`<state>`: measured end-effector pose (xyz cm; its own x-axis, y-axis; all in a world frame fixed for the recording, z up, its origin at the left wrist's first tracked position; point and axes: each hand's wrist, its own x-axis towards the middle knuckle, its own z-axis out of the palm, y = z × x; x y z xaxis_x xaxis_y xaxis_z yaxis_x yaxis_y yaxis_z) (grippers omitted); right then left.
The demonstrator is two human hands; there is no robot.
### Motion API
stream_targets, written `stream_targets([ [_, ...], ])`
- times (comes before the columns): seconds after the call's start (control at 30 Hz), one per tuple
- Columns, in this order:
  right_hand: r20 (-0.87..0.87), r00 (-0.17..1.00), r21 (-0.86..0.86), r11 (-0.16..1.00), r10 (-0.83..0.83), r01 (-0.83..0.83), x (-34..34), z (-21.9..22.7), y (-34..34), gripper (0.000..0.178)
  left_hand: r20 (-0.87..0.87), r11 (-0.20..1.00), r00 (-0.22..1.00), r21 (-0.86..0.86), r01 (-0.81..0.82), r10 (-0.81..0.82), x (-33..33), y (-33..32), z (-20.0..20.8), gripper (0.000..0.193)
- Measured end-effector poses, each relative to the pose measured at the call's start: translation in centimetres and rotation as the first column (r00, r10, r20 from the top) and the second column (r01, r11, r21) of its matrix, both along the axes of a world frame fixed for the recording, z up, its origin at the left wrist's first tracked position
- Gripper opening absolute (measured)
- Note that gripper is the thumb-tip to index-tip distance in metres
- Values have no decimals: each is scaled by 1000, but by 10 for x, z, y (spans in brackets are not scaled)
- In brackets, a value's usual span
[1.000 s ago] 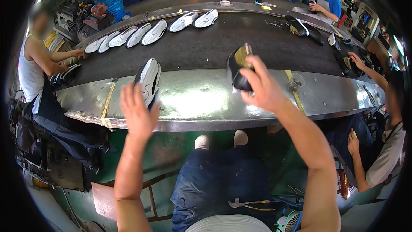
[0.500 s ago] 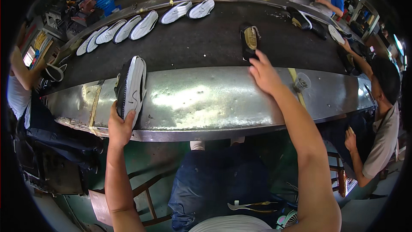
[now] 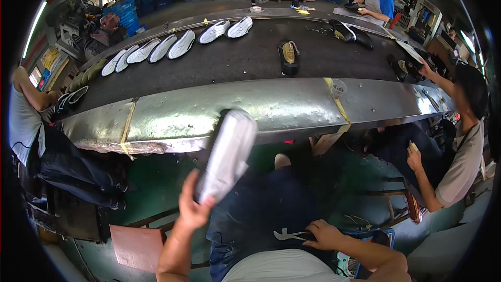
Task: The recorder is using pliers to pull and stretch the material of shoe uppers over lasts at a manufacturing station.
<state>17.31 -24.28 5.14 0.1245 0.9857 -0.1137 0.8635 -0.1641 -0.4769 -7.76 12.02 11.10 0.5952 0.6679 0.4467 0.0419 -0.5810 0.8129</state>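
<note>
A black shoe (image 3: 227, 154) with a white covering over its top is in my left hand (image 3: 194, 204), tilted above my lap. My fingers and thumb close around its lower end; motion blurs it somewhat. Down on my jeans, my right hand (image 3: 327, 236) closes its fingers on the handles of metal pliers (image 3: 284, 235). The pliers' head shows left of the fingertips, and most of the handles are hidden. Across the metal ledge, a black shoe with a tan inside (image 3: 289, 57) lies on the dark belt.
White-covered shoes (image 3: 180, 45) line the far left of the belt (image 3: 235, 57). A clear cup (image 3: 338, 88) stands on the metal ledge (image 3: 182, 109). Co-workers sit at left (image 3: 31, 109) and right (image 3: 459, 146); another person (image 3: 378, 5) works across the belt.
My left hand has brought the shoe from the ledge toward my lap. My right hand has left the black shoe on the belt and come down onto the pliers. The view has shifted.
</note>
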Motion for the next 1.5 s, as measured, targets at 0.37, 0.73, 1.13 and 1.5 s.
stream_targets([
  [0.37, -157, 985, -335, 942, -74, 18, 18, 11, -22, 58, -738, 791, 491, -94, 605, -463, 67, -116, -56, 93],
  [0.73, -910, -104, -414, 857, -402, 308, 24, 15, -49, 39, -272, 583, 605, -703, 406, -749, 207, -74, -98, 74],
  [1.13, -734, 670, -62, 993, -114, 101, -12, 76, 45, 34, 175, 489, 803, -714, 502, -569, 85, -57, -12, 72],
  [1.5, -936, 246, -266, 964, -251, -30, -24, 81, 98, 31, 11, 729, 873, -545, 414, -487, 41, -57, -21, 59],
])
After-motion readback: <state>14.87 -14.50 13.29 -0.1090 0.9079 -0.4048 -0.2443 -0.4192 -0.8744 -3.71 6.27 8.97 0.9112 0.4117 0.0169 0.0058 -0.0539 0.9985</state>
